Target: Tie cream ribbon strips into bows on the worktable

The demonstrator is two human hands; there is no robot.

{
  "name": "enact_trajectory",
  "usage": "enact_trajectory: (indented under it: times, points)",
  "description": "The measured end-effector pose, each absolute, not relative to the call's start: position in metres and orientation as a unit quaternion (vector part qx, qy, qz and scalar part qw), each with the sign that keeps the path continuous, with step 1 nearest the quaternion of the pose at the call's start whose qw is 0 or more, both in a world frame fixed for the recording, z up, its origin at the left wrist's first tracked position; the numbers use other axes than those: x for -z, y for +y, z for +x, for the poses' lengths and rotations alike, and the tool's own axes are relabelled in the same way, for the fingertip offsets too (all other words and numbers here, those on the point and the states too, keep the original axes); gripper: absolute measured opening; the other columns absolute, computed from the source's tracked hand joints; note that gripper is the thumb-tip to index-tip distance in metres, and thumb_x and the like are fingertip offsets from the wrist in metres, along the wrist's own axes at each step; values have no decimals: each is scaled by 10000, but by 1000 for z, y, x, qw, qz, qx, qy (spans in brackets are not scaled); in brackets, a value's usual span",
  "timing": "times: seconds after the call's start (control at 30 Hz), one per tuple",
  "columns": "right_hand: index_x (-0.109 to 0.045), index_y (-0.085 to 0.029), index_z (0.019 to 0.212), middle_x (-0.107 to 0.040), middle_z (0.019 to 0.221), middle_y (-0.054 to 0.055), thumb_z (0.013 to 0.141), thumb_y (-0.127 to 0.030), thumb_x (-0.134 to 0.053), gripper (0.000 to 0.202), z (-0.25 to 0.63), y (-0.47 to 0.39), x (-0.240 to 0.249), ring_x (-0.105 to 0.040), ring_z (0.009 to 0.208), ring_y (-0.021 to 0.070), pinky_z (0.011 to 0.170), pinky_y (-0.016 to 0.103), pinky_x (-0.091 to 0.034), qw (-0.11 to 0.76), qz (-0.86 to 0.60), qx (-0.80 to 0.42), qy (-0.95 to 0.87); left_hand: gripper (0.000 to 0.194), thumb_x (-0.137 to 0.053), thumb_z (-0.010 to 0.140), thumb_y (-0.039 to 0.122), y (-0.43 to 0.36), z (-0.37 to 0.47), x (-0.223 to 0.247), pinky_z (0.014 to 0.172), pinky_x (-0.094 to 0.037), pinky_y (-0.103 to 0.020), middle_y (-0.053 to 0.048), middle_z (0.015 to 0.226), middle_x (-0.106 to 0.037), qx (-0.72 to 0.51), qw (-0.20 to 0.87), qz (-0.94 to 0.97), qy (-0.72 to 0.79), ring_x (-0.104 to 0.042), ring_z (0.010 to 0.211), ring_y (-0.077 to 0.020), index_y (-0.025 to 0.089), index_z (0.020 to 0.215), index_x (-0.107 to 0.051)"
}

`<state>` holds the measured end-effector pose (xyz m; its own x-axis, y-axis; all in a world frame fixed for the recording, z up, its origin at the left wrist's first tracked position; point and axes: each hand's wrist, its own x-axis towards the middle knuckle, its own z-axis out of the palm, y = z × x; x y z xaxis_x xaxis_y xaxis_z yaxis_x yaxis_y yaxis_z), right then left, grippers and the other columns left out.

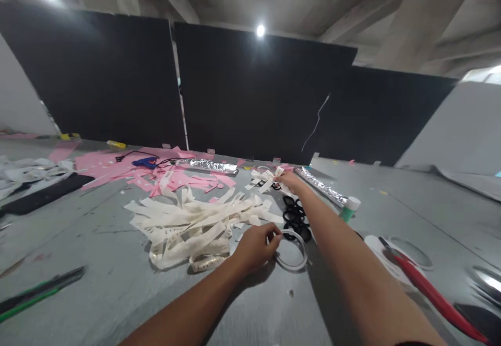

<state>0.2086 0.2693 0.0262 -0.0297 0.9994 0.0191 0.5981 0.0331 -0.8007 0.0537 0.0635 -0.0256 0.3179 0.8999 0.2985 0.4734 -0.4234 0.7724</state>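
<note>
My left hand [259,244] is closed at the near middle of the grey surface, its thumb and fingers pinching the left rim of a thin white ring [301,262]. Further off, my right hand [288,181] reaches to a small heap of short white printed strips [259,178]. Its fingertips are closed around a white strip [279,171] at the edge of that heap. Several black rings [290,214] lie in a cluster between the two hands, partly behind my right forearm. Left of the hands spreads a large tangle of cream printed ribbon strips [203,221].
Pink paper scraps [105,166], a blue glue gun [144,163] and a foil-covered strip [209,166] lie at the back. Right of my arm are a green glue stick [349,209] and a red-handled tool [426,286]. A green cutter [39,289] rests front left. Black panels [258,90] stand behind.
</note>
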Motion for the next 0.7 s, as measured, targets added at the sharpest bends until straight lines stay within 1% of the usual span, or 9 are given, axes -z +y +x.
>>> enact_trajectory:
  times: [0.1,0.2,0.3,0.37,0.43,0.53,0.6,0.63,0.7]
  points:
    - [-678,-106,790,-687,783,89,687,-163,-668,118,203,295,-15,-639,764,201,622,238,-465,279,-658,-265,-647,223,-471,839,341,69,51,29,557,-322,-218,20,664,-616,-369,324,747,448,-510,573,-104,202,855,-645]
    - [-685,-108,787,-686,916,137,608,-185,-737,202,204,308,-12,-611,966,278,747,278,-449,234,-696,-198,-649,216,-468,839,334,71,49,29,564,-326,-214,27,662,-610,-362,335,742,454,-509,572,-101,208,860,-641]
    - [-662,-100,963,-652,1062,181,698,-331,-687,352,209,305,-12,-585,1040,299,812,311,-432,174,-722,-104,-661,224,-459,842,338,70,50,27,573,-328,-216,28,674,-621,-346,332,750,456,-511,571,-99,214,871,-644]
    - [-608,-76,1090,-627,1110,208,775,-394,-600,448,212,297,-12,-583,1046,299,821,324,-431,169,-736,-48,-654,231,-455,843,341,69,50,25,579,-329,-219,23,691,-632,-337,322,757,458,-519,583,-103,215,876,-646]
    - [-564,-68,1158,-619,1122,207,807,-364,-554,460,212,285,-14,-579,1046,288,832,326,-426,219,-731,-15,-647,232,-458,839,343,69,51,24,582,-327,-224,17,710,-642,-333,306,762,464,-529,603,-112,217,878,-649]
    - [-577,-109,1145,-651,1055,141,826,-267,-504,363,200,262,-21,-598,968,237,827,309,-423,329,-665,-17,-670,232,-473,826,353,69,54,24,579,-316,-237,6,720,-652,-329,275,770,473,-536,619,-130,225,880,-658]
    - [-617,-141,1077,-670,980,95,837,-227,-470,294,181,241,-28,-604,882,199,796,288,-428,370,-600,-56,-707,240,-475,823,360,68,56,26,590,-316,-250,-10,725,-656,-331,262,771,477,-538,625,-147,225,874,-667]
    - [-635,-153,1039,-674,946,78,837,-212,-470,267,168,227,-30,-601,843,181,779,273,-427,372,-551,-82,-743,243,-476,822,359,68,58,27,602,-320,-258,-21,730,-657,-336,264,768,477,-539,633,-158,223,866,-672]
    - [-669,-176,954,-676,867,49,834,-218,-498,213,138,194,-32,-592,763,159,717,250,-425,296,-436,-149,-836,211,-515,798,342,67,61,29,640,-336,-274,-38,732,-650,-363,295,739,485,-541,663,-181,215,835,-680]
